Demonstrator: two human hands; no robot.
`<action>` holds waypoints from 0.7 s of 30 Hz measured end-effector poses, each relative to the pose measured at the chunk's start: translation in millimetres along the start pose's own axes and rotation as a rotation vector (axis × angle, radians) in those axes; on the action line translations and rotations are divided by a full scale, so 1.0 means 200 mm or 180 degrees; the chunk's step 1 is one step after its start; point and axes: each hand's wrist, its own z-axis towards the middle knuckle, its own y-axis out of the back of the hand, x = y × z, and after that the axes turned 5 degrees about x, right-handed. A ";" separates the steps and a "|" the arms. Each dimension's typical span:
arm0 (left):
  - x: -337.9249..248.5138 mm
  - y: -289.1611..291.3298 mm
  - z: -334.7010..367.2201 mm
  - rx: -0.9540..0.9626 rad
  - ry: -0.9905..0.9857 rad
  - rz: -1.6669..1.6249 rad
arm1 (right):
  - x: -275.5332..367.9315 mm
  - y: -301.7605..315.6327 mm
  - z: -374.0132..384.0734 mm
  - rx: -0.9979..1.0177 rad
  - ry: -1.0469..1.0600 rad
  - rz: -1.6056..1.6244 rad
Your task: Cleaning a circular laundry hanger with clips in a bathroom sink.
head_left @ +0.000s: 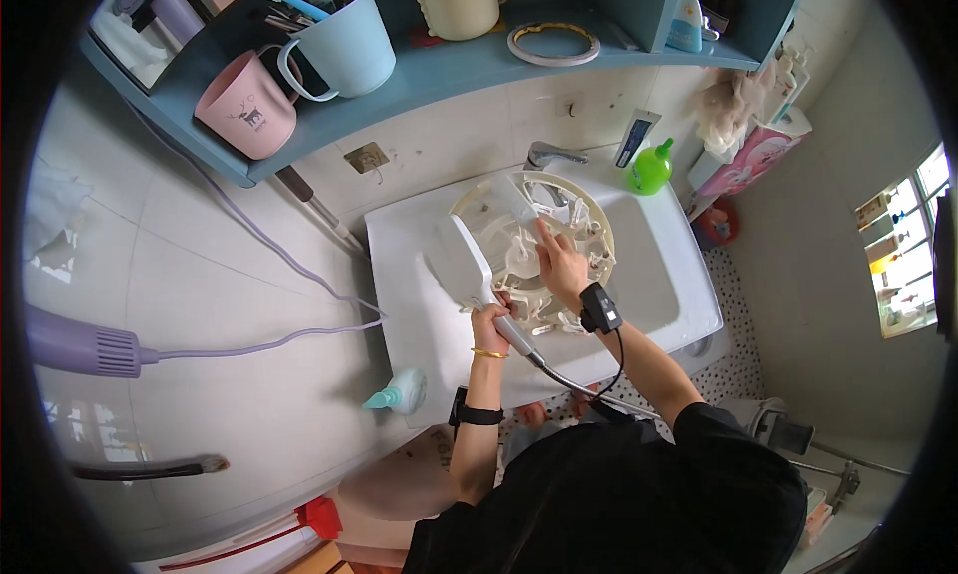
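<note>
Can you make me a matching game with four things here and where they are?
Things:
1. Shower head
2. Pink mug
3. Green bottle
4. Round rack

Places:
A. Beside a tube
B. Under the right hand
C. On the blue shelf
D. In the left hand

Right pairs: 1-D, 2-C, 3-A, 4-B
</note>
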 end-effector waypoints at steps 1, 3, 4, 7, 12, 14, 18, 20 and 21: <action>0.00 0.00 0.00 -0.0022 0.0029 -0.0014 | 0.00 -0.02 0.01 -0.0030 -0.0072 0.0032; 0.01 0.02 0.01 0.0069 0.0037 0.0036 | 0.03 -0.08 0.04 -0.0070 -0.0155 0.0067; 0.01 0.02 0.01 0.0145 0.0036 0.0074 | 0.07 -0.12 0.05 0.0123 -0.0180 0.0134; -0.01 -0.02 0.00 -0.0018 0.0059 -0.0025 | 0.15 -0.20 0.06 0.0507 -0.0229 0.0072; 0.00 0.03 -0.01 0.0007 0.0056 -0.0086 | 0.04 -0.07 0.06 0.0365 -0.0277 0.0182; 0.01 0.01 -0.01 0.0038 0.0035 -0.0043 | 0.08 -0.07 0.06 0.0149 -0.0356 0.0134; 0.02 -0.02 0.00 -0.0067 0.0071 0.0003 | 0.14 -0.14 0.10 0.0529 -0.0147 -0.0020; 0.01 0.00 -0.02 0.0031 0.0038 0.0017 | 0.13 -0.05 0.08 0.0434 -0.0267 0.0019; 0.00 0.01 -0.02 0.0043 0.0040 0.0053 | 0.12 -0.02 0.07 0.0335 -0.0383 0.0055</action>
